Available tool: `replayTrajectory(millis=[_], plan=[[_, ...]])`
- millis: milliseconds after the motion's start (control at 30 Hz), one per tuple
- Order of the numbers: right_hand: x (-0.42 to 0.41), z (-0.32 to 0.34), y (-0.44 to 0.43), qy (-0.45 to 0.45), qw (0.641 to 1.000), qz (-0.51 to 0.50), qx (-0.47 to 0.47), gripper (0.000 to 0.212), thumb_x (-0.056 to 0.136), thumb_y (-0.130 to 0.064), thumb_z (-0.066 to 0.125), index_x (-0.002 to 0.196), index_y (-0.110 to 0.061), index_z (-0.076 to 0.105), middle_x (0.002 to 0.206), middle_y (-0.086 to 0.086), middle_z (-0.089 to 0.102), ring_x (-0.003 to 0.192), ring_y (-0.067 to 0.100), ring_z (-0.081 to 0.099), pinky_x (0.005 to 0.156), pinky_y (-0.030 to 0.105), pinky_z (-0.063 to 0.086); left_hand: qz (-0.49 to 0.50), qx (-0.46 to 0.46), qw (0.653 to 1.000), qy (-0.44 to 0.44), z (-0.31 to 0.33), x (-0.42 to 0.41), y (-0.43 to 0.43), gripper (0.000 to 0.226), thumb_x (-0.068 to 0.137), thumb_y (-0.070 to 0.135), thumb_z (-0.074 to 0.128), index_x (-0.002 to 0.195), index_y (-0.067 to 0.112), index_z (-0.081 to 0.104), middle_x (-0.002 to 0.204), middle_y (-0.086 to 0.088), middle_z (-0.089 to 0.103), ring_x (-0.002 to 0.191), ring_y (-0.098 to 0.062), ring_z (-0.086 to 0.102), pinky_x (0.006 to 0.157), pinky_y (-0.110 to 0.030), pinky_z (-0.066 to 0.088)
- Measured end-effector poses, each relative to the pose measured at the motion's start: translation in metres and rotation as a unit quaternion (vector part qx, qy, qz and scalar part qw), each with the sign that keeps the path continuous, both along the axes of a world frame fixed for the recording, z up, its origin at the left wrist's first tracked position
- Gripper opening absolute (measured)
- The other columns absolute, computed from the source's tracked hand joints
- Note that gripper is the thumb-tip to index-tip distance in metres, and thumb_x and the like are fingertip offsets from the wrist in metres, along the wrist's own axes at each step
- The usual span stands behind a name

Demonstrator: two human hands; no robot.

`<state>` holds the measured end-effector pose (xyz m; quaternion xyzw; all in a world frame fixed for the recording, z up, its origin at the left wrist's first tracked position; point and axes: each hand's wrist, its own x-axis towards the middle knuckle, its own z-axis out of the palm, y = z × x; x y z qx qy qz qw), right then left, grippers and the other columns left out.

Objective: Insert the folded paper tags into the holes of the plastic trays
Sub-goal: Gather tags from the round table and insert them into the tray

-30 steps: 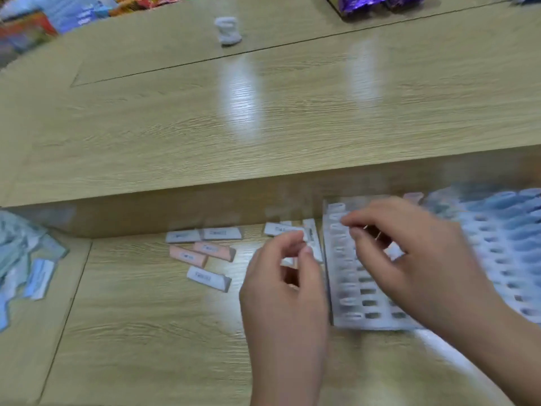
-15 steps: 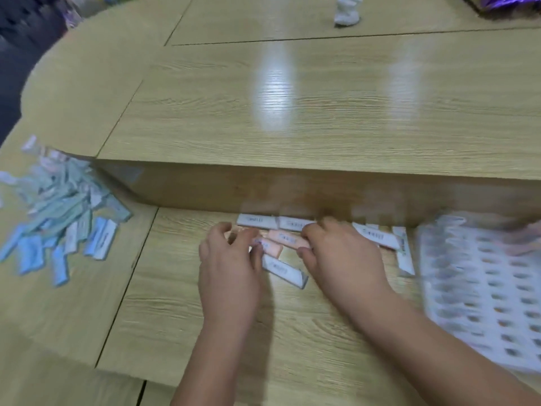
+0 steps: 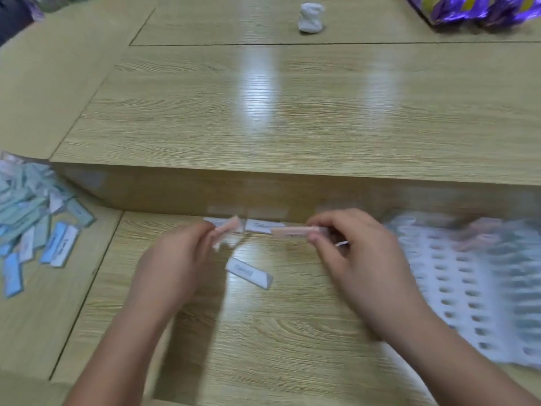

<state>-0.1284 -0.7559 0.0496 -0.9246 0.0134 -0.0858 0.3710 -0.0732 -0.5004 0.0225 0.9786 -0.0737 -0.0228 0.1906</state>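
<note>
Hands — tags motion-blurred

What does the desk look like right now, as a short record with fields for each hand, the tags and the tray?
left hand: grip on a pink tag, blurred
right hand: grip on a second pink tag, level above the desk
loose tags: one white tag flat between the hands; more white ones by the step
tray: right of the hands, many holes, blurred
pile: blue and white tags, far left
</note>
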Motion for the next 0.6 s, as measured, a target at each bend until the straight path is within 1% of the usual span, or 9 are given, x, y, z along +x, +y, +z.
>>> replayTrajectory(millis=[33, 100, 167, 233, 267, 367, 433, 500, 600], plan=[[-0.006, 0.006, -0.011, -0.019, 0.999, -0.010, 0.026, 0.012, 0.091, -0.028, 0.065, 0.101, -0.032, 0.070, 0.089, -0.019, 0.060, 0.082, -0.001, 0.057, 0.070, 0.008, 0.040, -0.005, -0.034, 0.999, 0.000, 0.007, -0.001, -0.006, 0.014, 0.099, 0.032, 0.051, 0.096, 0.033, 0.064, 0.074, 0.008, 0.062, 0.071, -0.019, 0.062, 0.061, -0.038, 0.049], [-0.018, 0.018, -0.037, -0.046, 0.998, -0.021, 0.038, 0.015, 0.094, -0.029, 0.062, 0.106, -0.032, 0.069, 0.091, -0.022, 0.061, 0.084, -0.004, 0.058, 0.071, 0.003, 0.037, -0.034, -0.061, 0.998, -0.009, 0.023, -0.004, -0.026, 0.017, 0.100, 0.032, 0.047, 0.105, 0.034, 0.063, 0.079, 0.014, 0.057, 0.072, -0.004, 0.057, 0.061, -0.028, 0.043], [-0.031, 0.027, -0.066, -0.062, 0.997, -0.033, 0.024, 0.021, 0.094, -0.032, 0.059, 0.113, -0.036, 0.066, 0.093, -0.025, 0.062, 0.088, -0.006, 0.059, 0.072, 0.000, 0.037, -0.067, -0.076, 0.995, -0.001, 0.040, -0.013, -0.055, 0.025, 0.101, 0.034, 0.040, 0.120, 0.039, 0.056, 0.092, 0.019, 0.054, 0.080, 0.001, 0.054, 0.066, -0.019, 0.038], [-0.044, 0.035, -0.097, -0.074, 0.994, -0.060, 0.049, 0.023, 0.092, -0.037, 0.063, 0.114, -0.044, 0.062, 0.096, -0.025, 0.064, 0.090, -0.005, 0.062, 0.074, 0.000, 0.041, -0.106, -0.102, 0.989, 0.007, 0.058, -0.024, -0.086, 0.032, 0.100, 0.039, 0.036, 0.130, 0.046, 0.045, 0.102, 0.023, 0.054, 0.088, 0.001, 0.054, 0.070, -0.021, 0.040], [-0.050, 0.038, -0.112, -0.080, 0.991, -0.077, 0.075, 0.022, 0.089, -0.040, 0.065, 0.110, -0.047, 0.060, 0.096, -0.024, 0.065, 0.089, -0.002, 0.064, 0.074, 0.003, 0.045, -0.124, -0.118, 0.985, 0.002, 0.066, -0.030, -0.101, 0.035, 0.099, 0.043, 0.038, 0.133, 0.048, 0.042, 0.102, 0.026, 0.055, 0.090, 0.004, 0.054, 0.071, -0.019, 0.040], [-0.065, 0.042, -0.153, -0.097, 0.984, -0.122, 0.090, 0.018, 0.082, -0.052, 0.066, 0.098, -0.050, 0.059, 0.093, -0.023, 0.068, 0.081, 0.003, 0.068, 0.069, 0.011, 0.051, -0.144, -0.188, 0.972, -0.018, 0.082, -0.044, -0.145, 0.028, 0.093, 0.046, 0.054, 0.120, 0.047, 0.046, 0.093, 0.027, 0.062, 0.085, 0.006, 0.059, 0.060, -0.015, 0.045], [-0.074, 0.045, -0.174, -0.100, 0.983, -0.138, 0.065, 0.015, 0.083, -0.051, 0.065, 0.097, -0.049, 0.061, 0.093, -0.025, 0.069, 0.080, -0.001, 0.068, 0.066, 0.008, 0.049, -0.133, -0.235, 0.962, -0.026, 0.085, -0.053, -0.170, 0.019, 0.088, 0.048, 0.064, 0.101, 0.042, 0.052, 0.092, 0.030, 0.064, 0.085, 0.004, 0.063, 0.065, -0.010, 0.048], [-0.082, 0.045, -0.187, -0.105, 0.984, -0.138, 0.032, 0.012, 0.087, -0.042, 0.067, 0.097, -0.044, 0.062, 0.092, -0.028, 0.067, 0.083, -0.007, 0.065, 0.070, 0.002, 0.045, -0.140, -0.272, 0.952, -0.026, 0.084, -0.061, -0.193, 0.015, 0.087, 0.041, 0.072, 0.090, 0.038, 0.057, 0.089, 0.032, 0.066, 0.082, 0.004, 0.065, 0.065, -0.006, 0.047], [-0.088, 0.041, -0.199, -0.120, 0.984, -0.131, -0.019, 0.023, 0.087, -0.023, 0.074, 0.100, -0.038, 0.062, 0.091, -0.030, 0.064, 0.086, -0.012, 0.061, 0.077, -0.002, 0.039, -0.166, -0.280, 0.944, -0.054, 0.078, -0.071, -0.224, 0.014, 0.086, 0.021, 0.077, 0.087, 0.030, 0.067, 0.087, 0.031, 0.068, 0.081, 0.006, 0.066, 0.067, -0.006, 0.048]])
